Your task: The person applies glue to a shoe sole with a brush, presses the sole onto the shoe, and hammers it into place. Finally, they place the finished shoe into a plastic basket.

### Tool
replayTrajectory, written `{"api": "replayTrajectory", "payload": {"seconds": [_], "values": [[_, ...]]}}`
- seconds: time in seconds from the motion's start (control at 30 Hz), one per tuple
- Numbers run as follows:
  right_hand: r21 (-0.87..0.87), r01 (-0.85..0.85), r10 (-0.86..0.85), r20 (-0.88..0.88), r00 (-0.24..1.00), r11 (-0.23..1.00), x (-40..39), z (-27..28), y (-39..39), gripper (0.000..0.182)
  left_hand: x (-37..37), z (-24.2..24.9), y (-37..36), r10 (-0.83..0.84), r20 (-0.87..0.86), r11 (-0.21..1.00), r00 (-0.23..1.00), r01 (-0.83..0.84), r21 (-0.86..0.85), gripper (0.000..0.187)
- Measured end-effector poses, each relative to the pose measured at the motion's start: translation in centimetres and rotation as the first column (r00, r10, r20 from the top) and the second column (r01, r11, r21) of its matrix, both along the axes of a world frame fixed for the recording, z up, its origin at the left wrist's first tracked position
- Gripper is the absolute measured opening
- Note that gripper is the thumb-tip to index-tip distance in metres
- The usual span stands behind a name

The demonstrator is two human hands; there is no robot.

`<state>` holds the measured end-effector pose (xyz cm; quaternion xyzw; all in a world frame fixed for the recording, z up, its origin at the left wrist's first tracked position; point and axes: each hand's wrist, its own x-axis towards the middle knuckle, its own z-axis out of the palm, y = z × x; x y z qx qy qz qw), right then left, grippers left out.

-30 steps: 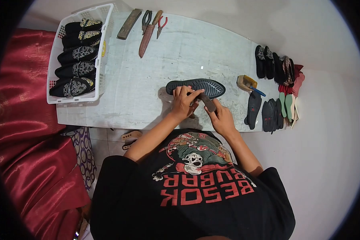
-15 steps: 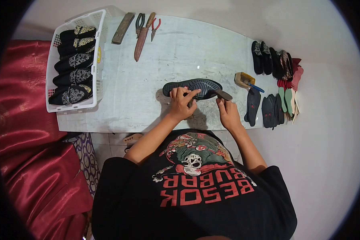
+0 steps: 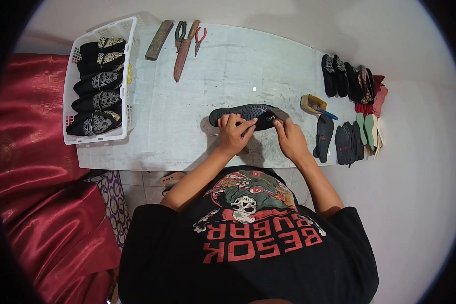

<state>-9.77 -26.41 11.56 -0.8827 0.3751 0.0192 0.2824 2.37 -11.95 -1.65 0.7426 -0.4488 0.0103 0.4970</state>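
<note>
A black ridged shoe sole (image 3: 238,111) lies above the front part of the table, held up a little over its surface. My left hand (image 3: 234,133) grips the sole's near edge, fingers on its upper face. My right hand (image 3: 290,138) is closed at the sole's right end, pinching a flat dark brown piece (image 3: 279,114) that lies against that end. What this piece is made of cannot be made out.
A white basket (image 3: 130,91) of black patterned footwear stands at the left. Behind are a dark block (image 3: 159,40), pliers (image 3: 180,34), a brown-sheathed tool (image 3: 182,60) and red pliers (image 3: 200,41). Right: a yellow container (image 3: 307,104) with a blue-handled brush (image 3: 328,114), soles (image 3: 324,137) and black footwear (image 3: 334,76).
The flat brown piece in my right hand has moved left and up onto the sole's right end. My left hand stays on the sole. The whole view has shifted slightly.
</note>
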Motion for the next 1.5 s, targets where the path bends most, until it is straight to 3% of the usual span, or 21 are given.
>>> {"api": "replayTrajectory", "payload": {"seconds": [0.07,0.13,0.27,0.33,0.4,0.43,0.5,0.6,0.73,0.8,0.9,1.03,1.1,1.13,1.2,1.4,1.5], "values": [[0.018,0.0,0.001,-0.068,0.998,1.0,0.1,0.7,0.2,0.035,-0.1,0.1,0.1,0.001,-0.015,1.0,1.0,-0.001,-0.002,0.027],[0.009,-0.007,0.007,0.02,1.0,1.0,-0.4,0.9,0.6,0.034,0.0,0.1,0.0,0.005,-0.025,1.0,1.0,-0.005,-0.008,0.027],[0.054,-0.007,0.005,0.036,0.999,0.999,-2.4,-1.6,1.6,0.034,-0.2,-0.1,0.1,0.018,-0.041,0.999,0.999,-0.019,-0.034,0.022],[0.035,-0.004,0.004,-0.012,1.0,0.999,-1.1,-0.1,1.3,0.034,-0.1,-0.5,-0.2,0.025,-0.036,0.998,0.999,-0.027,-0.054,0.019],[0.073,0.01,0.003,-0.173,0.985,0.997,0.8,2.1,0.8,0.037,0.0,-1.0,-0.1,0.027,-0.043,0.996,0.999,-0.031,-0.089,0.019],[0.07,0.013,-0.001,-0.169,0.986,0.997,1.0,2.0,0.9,0.037,0.0,-1.2,-0.2,0.024,-0.039,0.995,0.999,-0.027,-0.092,0.019],[0.045,0.017,-0.018,0.009,1.0,0.999,1.6,1.9,0.9,0.04,0.1,-1.2,-0.2,0.026,-0.023,0.992,0.999,-0.028,-0.12,0.019],[0.015,-0.01,0.01,-0.021,1.0,1.0,1.1,-1.1,0.8,0.042,0.0,-0.7,-0.1,0.037,-0.032,0.991,0.999,-0.041,-0.129,0.02],[0.002,-0.015,0.015,-0.021,1.0,1.0,1.5,-0.5,0.9,0.041,0.0,-0.8,0.0,0.052,-0.021,0.988,0.998,-0.054,-0.143,0.019],[0.071,-0.046,0.058,-0.179,0.982,0.996,2.6,1.6,0.6,0.042,-0.1,-0.9,0.3,0.014,-0.026,0.994,1.0,-0.017,-0.109,0.017],[0.078,-0.027,0.031,-0.046,0.998,0.997,1.7,1.6,1.4,0.041,0.0,-0.8,0.6,0.028,-0.003,0.992,1.0,-0.028,-0.123,0.017],[0.003,-0.073,0.073,-0.075,0.994,0.997,-0.2,-1.7,1.5,0.039,0.0,-1.0,0.7,0.015,-0.02,0.989,1.0,-0.018,-0.15,0.018],[0.018,-0.07,0.069,0.026,0.997,0.997,-0.4,-1.9,1.2,0.038,0.1,-1.0,0.7,0.012,-0.037,0.988,0.999,-0.017,-0.153,0.018],[0.016,-0.072,0.072,0.027,0.997,0.997,0.3,-1.0,0.9,0.038,0.1,-1.1,0.8,0.014,-0.036,0.988,0.999,-0.019,-0.154,0.018],[0.095,-0.076,0.089,-0.143,0.986,0.993,1.7,1.3,0.4,0.038,0.3,-1.1,1.1,-0.006,-0.039,0.989,0.999,0.001,-0.147,0.017],[0.008,-0.109,0.109,-0.024,0.994,0.994,2.6,-0.5,1.0,0.039,0.5,-1.7,1.7,-0.035,-0.038,0.985,0.999,0.028,-0.171,0.015],[0.013,-0.121,0.121,-0.083,0.989,0.993,3.0,-0.4,1.1,0.039,0.6,-1.4,1.7,-0.034,-0.023,0.985,0.999,0.03,-0.168,0.014]]}}
